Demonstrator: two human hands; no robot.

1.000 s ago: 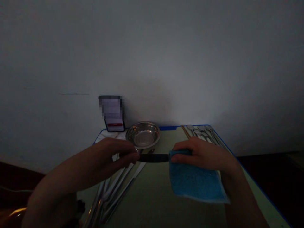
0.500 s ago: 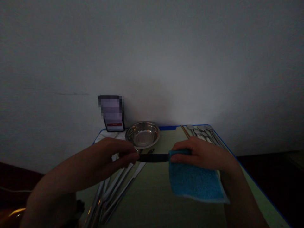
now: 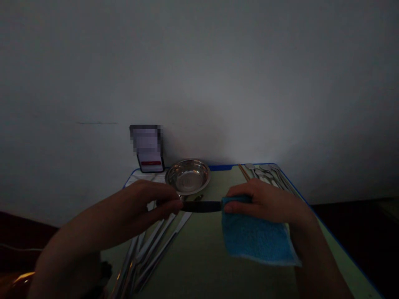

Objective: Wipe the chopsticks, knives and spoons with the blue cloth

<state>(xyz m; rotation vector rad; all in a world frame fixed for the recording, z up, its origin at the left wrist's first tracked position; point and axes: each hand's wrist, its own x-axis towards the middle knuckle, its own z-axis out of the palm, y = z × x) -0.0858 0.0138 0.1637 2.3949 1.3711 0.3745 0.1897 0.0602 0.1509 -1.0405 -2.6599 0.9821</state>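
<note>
A table knife spans the space between my two hands, level above the table, its flat dark blade showing. My left hand pinches one end of it between thumb and fingers. At the other end, my right hand is closed on a blue cloth folded around the knife, so that end is hidden. The cloth's loose part hangs below my right hand. Several more table knives lie in a bunch under my left forearm.
Behind my hands stands a shiny metal bowl. A phone leans on the wall at its left. Spoons and forks lie at the back right beside wooden chopsticks. The light table has a blue edge.
Almost nothing differs; both hands keep their hold on the knife and cloth. The view has shifted very slightly.
</note>
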